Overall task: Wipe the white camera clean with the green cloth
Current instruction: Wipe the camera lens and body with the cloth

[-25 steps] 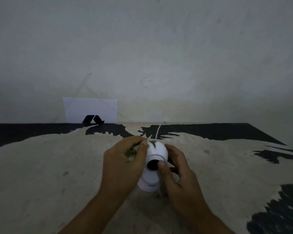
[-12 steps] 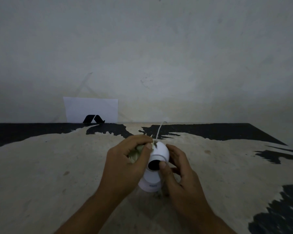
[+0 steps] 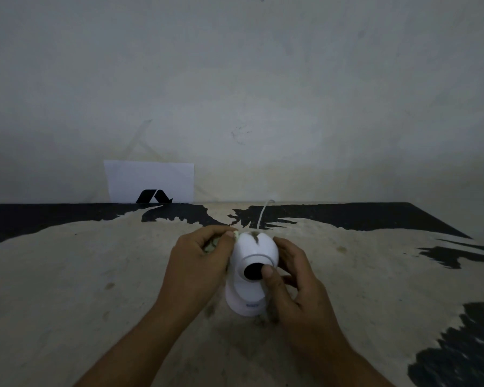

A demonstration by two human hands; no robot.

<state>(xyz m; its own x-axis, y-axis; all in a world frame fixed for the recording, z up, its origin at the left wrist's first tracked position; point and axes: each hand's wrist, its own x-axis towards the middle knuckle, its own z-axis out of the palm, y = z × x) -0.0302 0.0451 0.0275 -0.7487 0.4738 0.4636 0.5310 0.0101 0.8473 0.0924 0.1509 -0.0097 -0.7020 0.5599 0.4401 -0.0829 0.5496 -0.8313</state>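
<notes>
On a worn beige tabletop with black patches (image 3: 67, 289), against a grey wall (image 3: 263, 79), the upright white dome camera (image 3: 253, 275) is gripped by the right hand (image 3: 294, 277); a bunched green cloth (image 3: 211, 245) is pinched by the left hand (image 3: 199, 263) against its upper left side.

The camera (image 3: 253, 256) is smooth white plastic, faintly glossy; the worktop (image 3: 81, 289) looks rough, matt, its dark coating worn patchy.
</notes>
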